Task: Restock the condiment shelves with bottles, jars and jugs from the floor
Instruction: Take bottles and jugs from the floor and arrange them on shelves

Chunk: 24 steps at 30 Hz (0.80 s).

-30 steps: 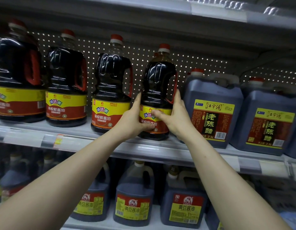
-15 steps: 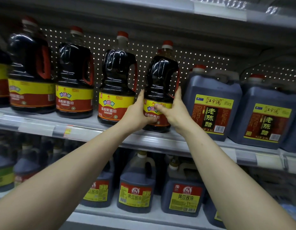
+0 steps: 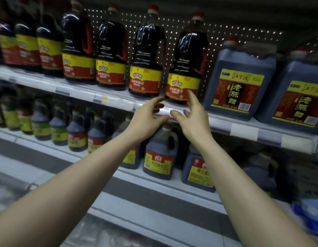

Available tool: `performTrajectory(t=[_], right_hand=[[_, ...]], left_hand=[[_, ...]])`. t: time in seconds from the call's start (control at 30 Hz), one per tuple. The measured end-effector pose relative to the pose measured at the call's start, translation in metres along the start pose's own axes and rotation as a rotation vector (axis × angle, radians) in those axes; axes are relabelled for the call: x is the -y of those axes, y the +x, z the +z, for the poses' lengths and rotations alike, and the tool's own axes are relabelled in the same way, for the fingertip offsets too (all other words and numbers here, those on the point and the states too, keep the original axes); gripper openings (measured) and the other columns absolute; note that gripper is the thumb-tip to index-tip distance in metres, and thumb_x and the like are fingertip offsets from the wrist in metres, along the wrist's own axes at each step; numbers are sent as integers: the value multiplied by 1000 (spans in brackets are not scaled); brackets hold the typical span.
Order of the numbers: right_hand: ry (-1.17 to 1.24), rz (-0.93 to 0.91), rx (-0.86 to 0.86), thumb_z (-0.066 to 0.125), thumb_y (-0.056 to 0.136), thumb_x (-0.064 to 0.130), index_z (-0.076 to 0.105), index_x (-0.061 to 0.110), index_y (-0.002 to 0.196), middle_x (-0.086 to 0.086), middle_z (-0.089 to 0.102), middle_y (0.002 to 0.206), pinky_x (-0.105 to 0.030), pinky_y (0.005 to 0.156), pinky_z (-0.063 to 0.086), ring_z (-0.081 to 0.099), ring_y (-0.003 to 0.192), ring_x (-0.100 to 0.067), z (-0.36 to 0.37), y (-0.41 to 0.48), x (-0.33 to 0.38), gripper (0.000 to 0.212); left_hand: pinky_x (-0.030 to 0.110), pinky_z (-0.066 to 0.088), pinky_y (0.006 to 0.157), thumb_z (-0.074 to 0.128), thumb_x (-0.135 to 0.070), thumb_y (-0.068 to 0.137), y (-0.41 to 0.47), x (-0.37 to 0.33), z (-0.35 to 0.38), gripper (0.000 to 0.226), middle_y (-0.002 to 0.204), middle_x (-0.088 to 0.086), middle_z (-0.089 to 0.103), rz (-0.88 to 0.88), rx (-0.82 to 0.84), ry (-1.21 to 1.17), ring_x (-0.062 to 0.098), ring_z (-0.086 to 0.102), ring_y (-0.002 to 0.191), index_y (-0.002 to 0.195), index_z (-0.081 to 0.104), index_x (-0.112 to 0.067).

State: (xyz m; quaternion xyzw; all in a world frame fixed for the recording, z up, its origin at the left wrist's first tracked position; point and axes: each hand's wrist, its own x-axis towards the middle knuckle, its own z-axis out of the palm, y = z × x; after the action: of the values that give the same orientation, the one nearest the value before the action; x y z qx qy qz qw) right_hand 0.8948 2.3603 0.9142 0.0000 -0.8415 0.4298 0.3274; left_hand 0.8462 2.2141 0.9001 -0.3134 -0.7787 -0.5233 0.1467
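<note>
Head view: half a second earlier both hands gripped the labelled base of the dark plastic soy-sauce bottle with red cap and yellow-and-red label (image 3: 187,68). At this moment the grip had been released. The left hand (image 3: 147,113) and right hand (image 3: 192,114) were drawn back to centre frame, in front of the white metal shelf edge (image 3: 119,102), fingers spread and relaxed, holding nothing. Whether the right forefinger touched the label could not be told.

The bottle stood upright on the upper shelf, just right of centre, last in its row and just beside a grey-blue rectangular vinegar jug (image 3: 242,81). Judged from this, the placement was complete and both hands were free for the next item from the floor.

Count, upper shelf:
- Soy-sauce bottles: seven, the three at upper left blurred.
- Vinegar jugs: two, the second (image 3: 297,95) at the right edge.

Lower shelf: at least two dark handled jugs with red-and-yellow labels (image 3: 160,157) below centre; the smaller bottles at left were too blurred to count.
</note>
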Motion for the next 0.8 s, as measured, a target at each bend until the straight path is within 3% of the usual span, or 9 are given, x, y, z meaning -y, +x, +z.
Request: performTrajectory(t=[0.17, 0.3, 0.43, 0.57, 0.8], right_hand=[[66, 45, 98, 74, 89, 17, 32, 23, 155, 1, 40, 157, -41, 114, 42, 42, 137, -10, 25, -59, -15, 79], [92, 58, 178, 76, 87, 13, 37, 15, 153, -3, 46, 152, -41, 112, 43, 44, 139, -17, 60, -105, -27, 77], [197, 103, 301, 74, 89, 12, 38, 14, 151, 22, 46, 139, -29, 107, 44, 46, 127, 8, 99, -150, -35, 72], [226, 162, 422, 71, 92, 17, 31, 22, 155, 5, 35, 159, -35, 113, 41, 36, 144, -13, 132, -189, -45, 75], [240, 259, 572, 71, 92, 17, 34, 22, 154, 4, 39, 156, -22, 107, 41, 39, 128, 3, 193, -242, -54, 72]], left_hand=[[31, 46, 105, 73, -14, 86, -67, 23, -10, 57, 128, 5, 65, -89, -36, 86, 14, 61, 120, 139, 52, -10], [34, 46, 105, 73, -9, 87, -125, 47, -28, 57, 130, 12, 63, -202, -40, 83, 18, 60, 121, 138, 51, -3], [26, 46, 104, 71, -11, 88, -178, 71, -49, 55, 130, 6, 62, -314, -34, 96, 15, 59, 120, 140, 51, -7], [19, 44, 101, 71, -15, 89, -219, 99, -67, 56, 130, 3, 62, -428, -8, 132, 12, 58, 120, 141, 50, -12], [23, 48, 98, 73, -14, 88, -278, 152, -93, 57, 131, 2, 62, -579, 8, 108, 13, 58, 121, 141, 50, -15]])
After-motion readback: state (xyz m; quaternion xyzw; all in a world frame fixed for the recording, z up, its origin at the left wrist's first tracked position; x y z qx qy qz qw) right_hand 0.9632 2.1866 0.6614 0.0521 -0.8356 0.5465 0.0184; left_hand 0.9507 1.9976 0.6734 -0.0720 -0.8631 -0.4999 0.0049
